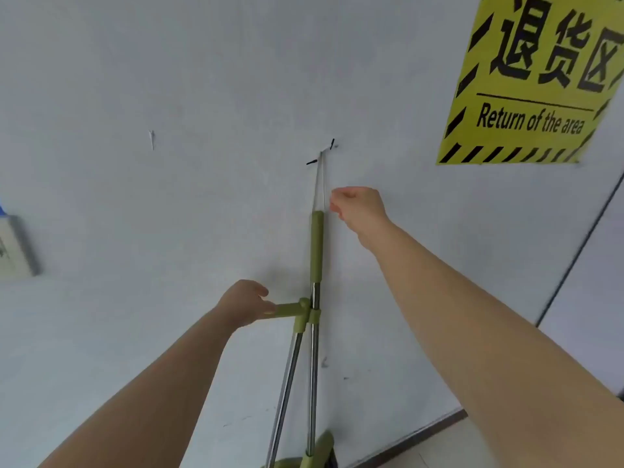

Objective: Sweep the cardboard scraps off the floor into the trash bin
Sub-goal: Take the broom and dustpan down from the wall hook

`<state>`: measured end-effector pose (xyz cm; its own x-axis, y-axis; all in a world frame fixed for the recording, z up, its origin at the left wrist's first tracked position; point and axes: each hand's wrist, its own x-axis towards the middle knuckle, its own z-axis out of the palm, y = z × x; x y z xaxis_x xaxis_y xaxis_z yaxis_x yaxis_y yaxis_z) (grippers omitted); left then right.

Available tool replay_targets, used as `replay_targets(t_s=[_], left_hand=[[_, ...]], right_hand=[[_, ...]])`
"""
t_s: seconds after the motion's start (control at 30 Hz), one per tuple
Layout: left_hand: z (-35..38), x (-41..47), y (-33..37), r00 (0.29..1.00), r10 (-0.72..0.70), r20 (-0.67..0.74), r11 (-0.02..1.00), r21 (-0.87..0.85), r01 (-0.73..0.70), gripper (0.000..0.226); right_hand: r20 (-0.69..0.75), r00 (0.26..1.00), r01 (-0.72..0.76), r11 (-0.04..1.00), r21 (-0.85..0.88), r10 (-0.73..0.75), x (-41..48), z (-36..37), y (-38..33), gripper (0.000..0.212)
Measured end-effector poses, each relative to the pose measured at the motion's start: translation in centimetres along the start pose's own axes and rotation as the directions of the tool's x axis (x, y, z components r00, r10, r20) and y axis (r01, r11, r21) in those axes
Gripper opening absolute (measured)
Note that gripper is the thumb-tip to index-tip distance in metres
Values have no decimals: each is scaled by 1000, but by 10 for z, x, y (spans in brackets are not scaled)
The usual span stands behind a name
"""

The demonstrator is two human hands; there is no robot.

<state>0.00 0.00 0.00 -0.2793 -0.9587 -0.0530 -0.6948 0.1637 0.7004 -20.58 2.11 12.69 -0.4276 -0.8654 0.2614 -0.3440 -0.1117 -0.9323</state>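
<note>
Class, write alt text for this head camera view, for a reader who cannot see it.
A left hand grips a green dustpan handle clipped to a broom hanging by a string from a hook on a white wall; the right hand is at the string, beside a yellow sign.

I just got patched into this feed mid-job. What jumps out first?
A yellow sign reading "Return of the area" fills the upper right of the white wall. At centre a green broom hangs by a cord from a wall hook, clipped to a dustpan handle. The left hand grips that handle; the right hand is by the cord.
</note>
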Motion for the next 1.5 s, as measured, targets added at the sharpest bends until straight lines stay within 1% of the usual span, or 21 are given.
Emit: replay_targets(t_s=[0.03,0.13,0.23,0.3,0.37,0.43,0.53,0.67,0.77,0.87,1.0,1.07,1.13,1.2,1.27,1.37,1.43,1.5], left_hand=[[0,5,0,1000,-8,19,1000,6,8,49],[3,16,-3,998,-8,70,1000,17,7,48],[9,25,-8,992,-25,121,998,55,18,44],[12,26,-11,988,-45,149,998,53,37,35],[14,27,-13,985,-49,164,998,52,41,22],[17,26,-14,988,-30,154,998,55,22,12],[20,24,-11,996,-9,94,999,46,5,11],[19,18,-1,999,-8,41,1000,19,7,11],[20,12,4,1000,-18,20,1000,19,18,9],[23,4,8,999,-37,1,999,19,37,8],[30,-8,8,997,-75,-17,997,27,75,10],[34,-14,6,995,-92,-37,995,28,93,10],[39,-21,4,993,-105,-58,994,24,106,11],[43,-26,2,990,-115,-77,993,16,116,11],[45,-31,1,987,-126,-96,992,2,127,11],[46,-41,-3,981,-157,-118,988,-19,155,11],[47,-49,-8,976,-179,-127,984,-33,177,9],[49,-57,-15,969,-206,-137,978,-53,200,7]], right_hand=[[0,1000,16,1000,-12,-16,5,5,-1,19],[-27,999,36,999,-14,-36,17,14,-4,22],[-41,996,75,997,-11,-75,28,16,-3,15],[-44,993,107,994,6,-106,34,16,-3,18],[-37,994,106,994,21,-105,40,17,-1,15],[-29,994,104,994,26,-103,44,16,0,17],[-21,993,115,992,57,-114,49,12,-2,13],[-37,979,203,970,132,-200,55,3,-21,15],[34,961,262,946,191,-273,58,-4,-35,21],[129,946,267,941,207,-296,52,-12,-35,18],[295,919,155,927,340,-262,46,-24,-23,21],[368,900,84,920,382,-235,42,-29,-16,17],[408,889,28,914,405,-208,38,-31,-7,14],[418,890,-1,914,405,-184,37,-31,1,15],[429,894,-31,936,351,-131,36,-30,10,15],[474,880,-120,981,152,34,31,-23,29,11],[524,838,-199,979,34,152,23,-15,43,14],[598,758,-292,955,-45,260,12,-5,55,21]])
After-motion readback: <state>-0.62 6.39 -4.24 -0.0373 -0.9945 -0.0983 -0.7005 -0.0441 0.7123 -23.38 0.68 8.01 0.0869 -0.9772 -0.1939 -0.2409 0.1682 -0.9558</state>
